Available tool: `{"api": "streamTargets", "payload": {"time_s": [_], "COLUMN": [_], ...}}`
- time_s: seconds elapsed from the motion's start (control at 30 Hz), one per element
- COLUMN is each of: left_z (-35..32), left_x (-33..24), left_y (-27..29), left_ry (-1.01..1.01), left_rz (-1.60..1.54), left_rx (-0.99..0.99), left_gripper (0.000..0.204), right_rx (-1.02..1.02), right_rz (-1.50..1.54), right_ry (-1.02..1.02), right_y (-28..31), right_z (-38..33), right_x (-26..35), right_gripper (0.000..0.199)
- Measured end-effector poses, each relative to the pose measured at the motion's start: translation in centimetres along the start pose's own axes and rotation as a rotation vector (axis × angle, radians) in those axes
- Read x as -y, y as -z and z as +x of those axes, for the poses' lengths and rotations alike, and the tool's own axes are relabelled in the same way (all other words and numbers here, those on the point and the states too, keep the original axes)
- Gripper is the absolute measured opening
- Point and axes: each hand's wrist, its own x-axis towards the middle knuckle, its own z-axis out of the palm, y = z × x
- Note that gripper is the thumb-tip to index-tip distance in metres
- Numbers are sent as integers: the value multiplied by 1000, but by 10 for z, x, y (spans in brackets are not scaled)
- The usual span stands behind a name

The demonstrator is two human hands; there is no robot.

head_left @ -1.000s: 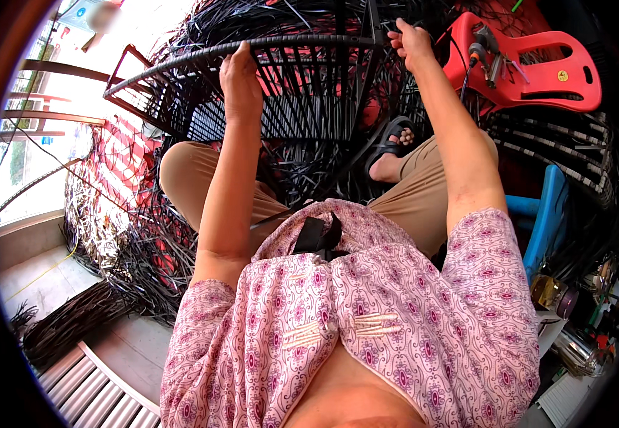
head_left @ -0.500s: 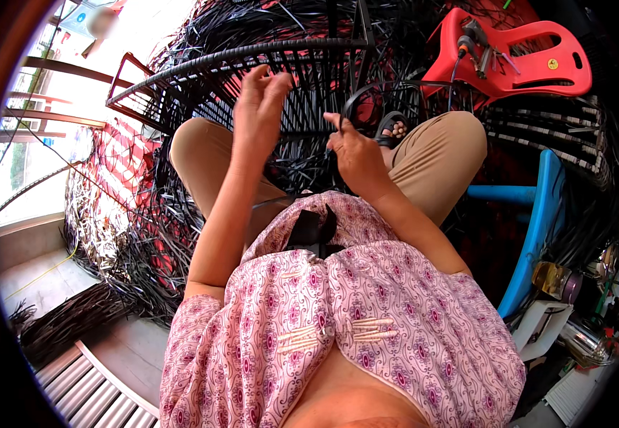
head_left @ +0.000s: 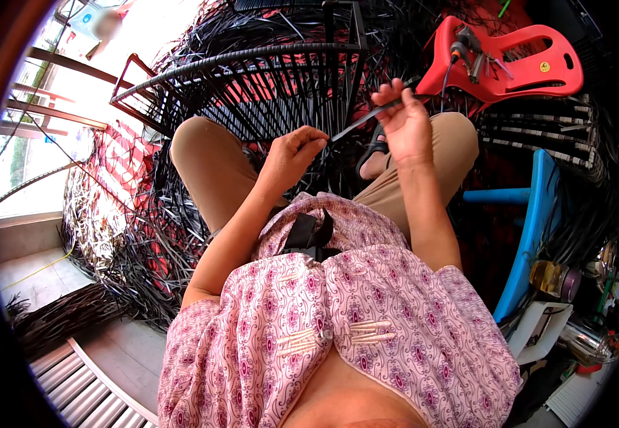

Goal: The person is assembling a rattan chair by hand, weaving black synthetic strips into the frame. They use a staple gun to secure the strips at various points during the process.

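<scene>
Pinched together at the fingertips, the grip of the left hand (head_left: 297,155) held a black strip (head_left: 363,123) near the middle of the frame. To its right, the right hand (head_left: 403,121) was raised palm inward with its fingers loosely curled; the strip ran up to them and showed again beyond, but whether they pressed on it I could not tell.

Just before, the hands had been apart and the strip had hung in a loop by the right one; earlier still, both had been up at the rack. Now the strip ran nearly straight between them, so both hands seemed taken up with it and the rack stood unheld.

Nearest was the patterned shirt (head_left: 388,299), filling the bottom of the frame, with the tan trousers (head_left: 206,167) above it, knees spread. A blue stool (head_left: 535,228) stood at the right. Beyond the hands, the rack (head_left: 252,52) crossed the upper centre, black slats under a wrapped rim. At the upper right, a red chair (head_left: 496,48) carried a corded tool (head_left: 470,39).
</scene>
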Motion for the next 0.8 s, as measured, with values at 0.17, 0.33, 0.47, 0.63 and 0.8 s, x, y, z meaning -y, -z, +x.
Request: {"api": "streamTargets", "payload": {"time_s": [0.17,0.33,0.47,0.63,0.8], "left_z": [-11,-14,-13,-6,32], "left_x": [67,79,94,94,6], "left_y": [-5,-25,-27,-19,-10], "left_ry": [101,104,99,-256,-329], "left_rz": [120,147,260,706,237], "left_rx": [46,157,240,181,-140], "left_gripper": [17,19,19,18,20], "right_rx": [-174,-237,-273,-131,-150], "right_rz": [-233,-303,-389,-369,-343], "right_ry": [398,626,754,550,205], "right_y": [2,-40,-43,-57,-52], "right_z": [32,33,38,30,0], "right_x": [91,103,116,65,-31], "right_gripper": [24,33,36,64,29]}}
